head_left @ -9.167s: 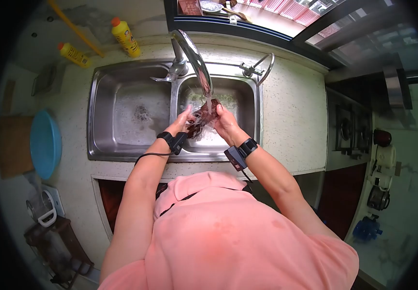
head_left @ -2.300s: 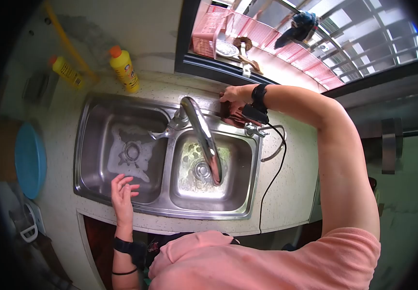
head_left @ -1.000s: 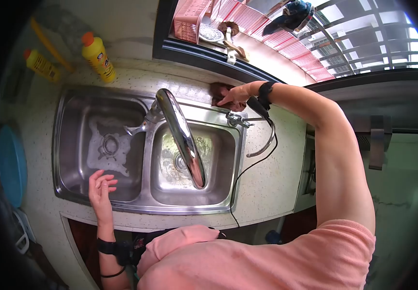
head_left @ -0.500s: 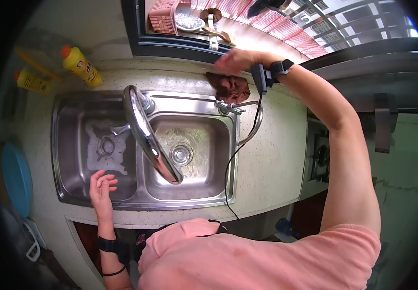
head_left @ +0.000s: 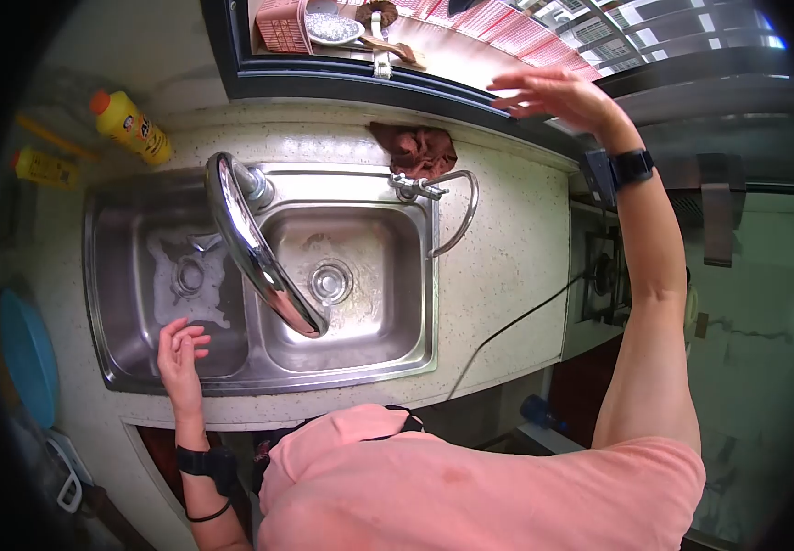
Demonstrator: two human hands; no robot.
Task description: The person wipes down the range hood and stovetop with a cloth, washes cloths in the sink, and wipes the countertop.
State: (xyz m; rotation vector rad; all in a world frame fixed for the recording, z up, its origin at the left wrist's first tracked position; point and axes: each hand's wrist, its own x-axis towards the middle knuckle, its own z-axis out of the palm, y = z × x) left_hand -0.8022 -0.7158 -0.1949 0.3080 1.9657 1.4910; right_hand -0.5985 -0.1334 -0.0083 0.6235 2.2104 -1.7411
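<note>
A crumpled brown cloth [head_left: 423, 151] lies on the counter behind the right basin, beside the small curved tap [head_left: 469, 216]. My right hand [head_left: 562, 99] is raised near the window frame, to the right of the cloth and apart from it, fingers spread and holding nothing. Over the front edge of the left basin [head_left: 126, 344] hangs my left hand [head_left: 182, 356], empty, its fingers loosely bent and apart. The large chrome faucet [head_left: 255, 257] arches over the right basin [head_left: 369, 340]. Some suds surround the left basin's drain.
Two yellow bottles [head_left: 140, 133] are at the back left, and a blue basin [head_left: 28, 358] is at the far left. Beyond the window frame [head_left: 342, 81] are a pink basket [head_left: 282, 26] and a brush. A stove [head_left: 602, 275] is on the right; a black cable crosses the counter.
The brown cloth, earlier rinsed in both hands and then pressed on the back counter, has been let go there. My right hand has lifted off and moved right. My left hand hardly moved lately.
</note>
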